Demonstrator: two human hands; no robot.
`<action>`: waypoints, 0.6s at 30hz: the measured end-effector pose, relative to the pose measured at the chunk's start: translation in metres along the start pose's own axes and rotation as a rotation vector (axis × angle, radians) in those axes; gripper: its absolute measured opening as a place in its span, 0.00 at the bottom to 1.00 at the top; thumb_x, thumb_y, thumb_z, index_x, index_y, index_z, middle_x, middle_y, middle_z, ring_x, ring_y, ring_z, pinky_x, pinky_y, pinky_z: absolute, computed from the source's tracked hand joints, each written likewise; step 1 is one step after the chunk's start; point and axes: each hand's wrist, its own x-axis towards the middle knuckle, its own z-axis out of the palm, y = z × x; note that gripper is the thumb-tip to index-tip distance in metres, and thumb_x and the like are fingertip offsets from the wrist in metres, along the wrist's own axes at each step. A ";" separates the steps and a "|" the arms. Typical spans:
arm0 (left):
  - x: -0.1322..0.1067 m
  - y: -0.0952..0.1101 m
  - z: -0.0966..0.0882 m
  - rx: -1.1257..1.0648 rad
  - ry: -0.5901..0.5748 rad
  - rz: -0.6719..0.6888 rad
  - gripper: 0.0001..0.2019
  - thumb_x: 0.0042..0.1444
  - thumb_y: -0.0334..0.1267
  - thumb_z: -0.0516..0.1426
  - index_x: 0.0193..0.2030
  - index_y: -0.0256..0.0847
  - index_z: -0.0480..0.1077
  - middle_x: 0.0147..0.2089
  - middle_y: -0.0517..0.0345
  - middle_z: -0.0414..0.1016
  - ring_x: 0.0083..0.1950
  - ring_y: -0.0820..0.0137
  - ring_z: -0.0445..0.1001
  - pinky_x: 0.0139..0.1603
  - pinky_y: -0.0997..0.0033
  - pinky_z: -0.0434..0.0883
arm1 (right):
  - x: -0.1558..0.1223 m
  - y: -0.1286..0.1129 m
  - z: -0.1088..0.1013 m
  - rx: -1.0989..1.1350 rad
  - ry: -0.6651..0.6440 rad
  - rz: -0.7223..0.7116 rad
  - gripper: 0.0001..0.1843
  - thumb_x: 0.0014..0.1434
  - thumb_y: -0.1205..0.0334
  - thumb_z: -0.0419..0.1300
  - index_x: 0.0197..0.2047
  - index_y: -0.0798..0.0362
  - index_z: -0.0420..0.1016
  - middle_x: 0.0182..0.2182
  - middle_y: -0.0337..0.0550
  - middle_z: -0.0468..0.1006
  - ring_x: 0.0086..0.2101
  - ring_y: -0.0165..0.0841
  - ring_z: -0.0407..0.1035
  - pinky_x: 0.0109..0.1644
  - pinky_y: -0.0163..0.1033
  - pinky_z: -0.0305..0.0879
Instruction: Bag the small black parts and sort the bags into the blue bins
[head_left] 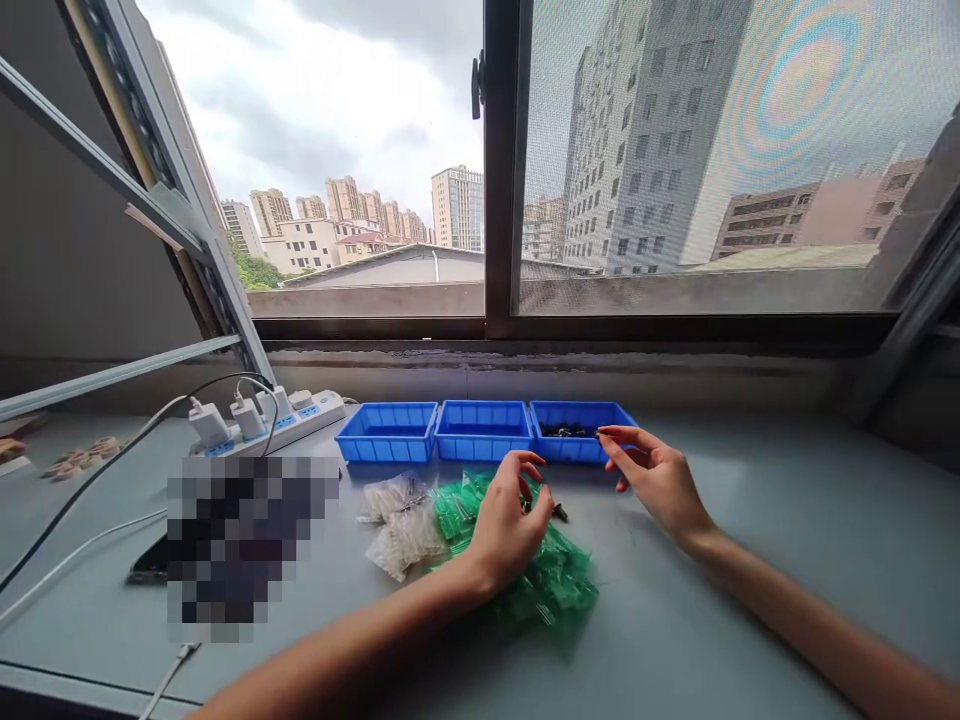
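My left hand (506,525) rests on a pile of small green plastic bags (559,590) with its fingers curled in. A small black part (559,514) shows right at its fingertips; whether the fingers grip it is unclear. My right hand (660,478) hovers at the front rim of the right blue bin (581,450), and its thumb and forefinger pinch a tiny dark piece. Inside that bin lie several small black parts (564,431). Left of the green pile sit clear plastic bags (401,522).
Two more blue bins, the middle bin (484,445) and the left bin (386,447), stand in a row by the window. A white power strip (296,418) with chargers and cables (90,480) lies at the left, near a pixelated patch (240,545).
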 end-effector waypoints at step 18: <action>-0.001 0.000 0.001 0.007 -0.030 0.027 0.13 0.51 0.28 0.50 0.44 0.39 0.63 0.40 0.57 0.68 0.34 0.73 0.65 0.31 0.74 0.63 | -0.013 -0.002 -0.002 -0.402 -0.619 -0.471 0.13 0.58 0.54 0.55 0.41 0.44 0.79 0.42 0.42 0.79 0.41 0.38 0.73 0.43 0.42 0.71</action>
